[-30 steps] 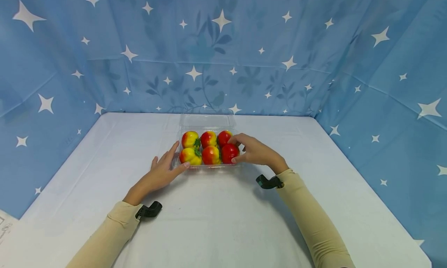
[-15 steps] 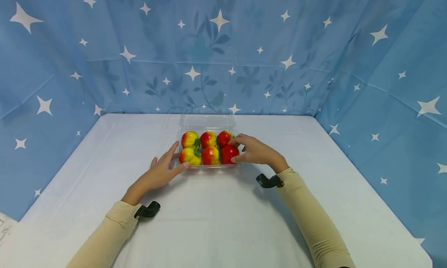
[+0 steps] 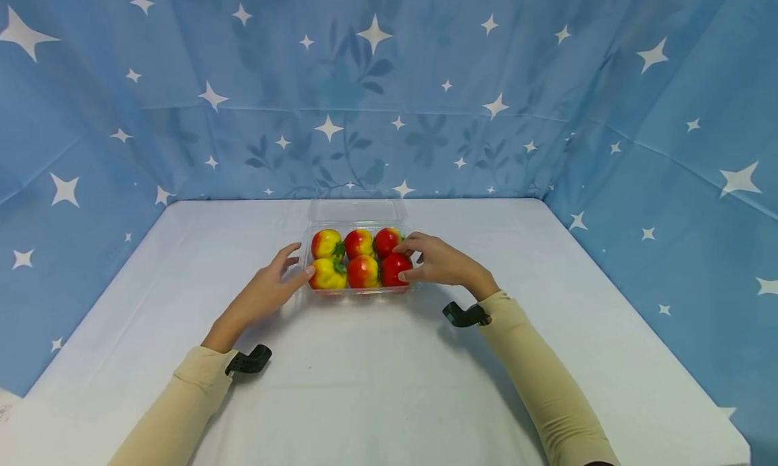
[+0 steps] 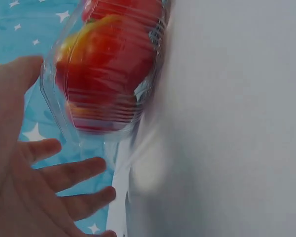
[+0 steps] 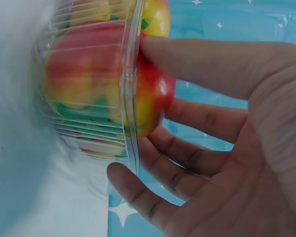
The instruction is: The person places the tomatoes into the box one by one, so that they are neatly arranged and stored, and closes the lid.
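Observation:
A clear plastic clamshell box [image 3: 365, 291] stands on the table with several red-and-yellow bell peppers in two rows. My right hand [image 3: 446, 260] holds the front right bell pepper [image 3: 394, 268] between thumb and fingers. In the right wrist view, that pepper [image 5: 155, 96] sits partly above the box rim, with the thumb on its side. My left hand [image 3: 267, 292] is at the box's left end, fingers spread and loosely bent. Its thumb tip is at the rim in the left wrist view, while the other fingers [image 4: 74, 173] stand apart from the box wall.
The box's transparent lid [image 3: 355, 211] lies folded back behind the peppers. A white cloth covers the table [image 3: 365, 378]. Blue star-printed curtain [image 3: 340, 81] hangs along the table's back and both sides.
My left hand has drawn slightly left, and its fingers have come away from the box's left side. My right hand stays at the same pepper. The head view has shifted a little.

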A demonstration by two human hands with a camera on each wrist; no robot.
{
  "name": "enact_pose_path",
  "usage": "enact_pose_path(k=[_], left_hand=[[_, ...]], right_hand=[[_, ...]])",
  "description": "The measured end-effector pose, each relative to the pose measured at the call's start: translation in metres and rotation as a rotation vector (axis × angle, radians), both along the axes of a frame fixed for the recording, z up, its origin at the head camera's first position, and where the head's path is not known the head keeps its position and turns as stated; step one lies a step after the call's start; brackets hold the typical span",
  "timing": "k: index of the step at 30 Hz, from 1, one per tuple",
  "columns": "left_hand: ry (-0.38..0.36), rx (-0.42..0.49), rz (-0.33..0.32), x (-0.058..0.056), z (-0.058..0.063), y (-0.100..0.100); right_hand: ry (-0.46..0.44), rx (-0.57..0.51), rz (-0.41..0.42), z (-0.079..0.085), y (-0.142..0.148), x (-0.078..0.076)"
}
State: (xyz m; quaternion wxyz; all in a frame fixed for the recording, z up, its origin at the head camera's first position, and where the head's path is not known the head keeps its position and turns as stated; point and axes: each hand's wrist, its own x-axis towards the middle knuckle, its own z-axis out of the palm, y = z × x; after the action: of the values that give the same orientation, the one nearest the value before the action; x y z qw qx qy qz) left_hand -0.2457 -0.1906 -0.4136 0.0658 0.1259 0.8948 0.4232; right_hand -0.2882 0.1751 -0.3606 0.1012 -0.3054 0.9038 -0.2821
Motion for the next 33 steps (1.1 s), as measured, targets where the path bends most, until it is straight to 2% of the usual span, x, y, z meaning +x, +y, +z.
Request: enact_pose_path(k=[5, 8, 11, 13, 16, 22, 24, 28, 33], left_hand=[[0.039, 0.122, 0.084, -0.012, 0.002, -0.008], [0.011, 0.197, 0.113, -0.022, 0.003, -0.014], [-0.036, 0.261, 0.098, -0.033, 0.005, -0.017], [-0.064, 0.285, 0.07, -0.041, 0.007, -0.016], [-0.098, 0.316, 0.02, -0.052, 0.008, -0.015], [-0.169, 0.388, -0.064, -0.07, 0.001, -0.009], [-0.182, 0.426, -0.08, -0.074, -0.002, -0.006], [-0.203, 0.558, -0.083, -0.078, -0.009, -0.001], [-0.228, 0.689, -0.076, -0.08, -0.013, 0.003]], right_hand=[[0.072, -0.097, -0.035, 0.0, 0.007, -0.002], [0.14, -0.185, -0.095, -0.003, 0.012, -0.006], [0.157, -0.275, -0.17, -0.01, 0.015, -0.014], [0.13, -0.334, -0.215, -0.018, 0.016, -0.021], [0.041, -0.423, -0.256, -0.031, 0.017, -0.03], [-0.177, -0.624, -0.275, -0.049, 0.017, -0.041], [-0.229, -0.663, -0.266, -0.053, 0.016, -0.043], [-0.308, -0.71, -0.242, -0.059, 0.01, -0.048], [-0.348, -0.772, -0.241, -0.062, 0.004, -0.05]])
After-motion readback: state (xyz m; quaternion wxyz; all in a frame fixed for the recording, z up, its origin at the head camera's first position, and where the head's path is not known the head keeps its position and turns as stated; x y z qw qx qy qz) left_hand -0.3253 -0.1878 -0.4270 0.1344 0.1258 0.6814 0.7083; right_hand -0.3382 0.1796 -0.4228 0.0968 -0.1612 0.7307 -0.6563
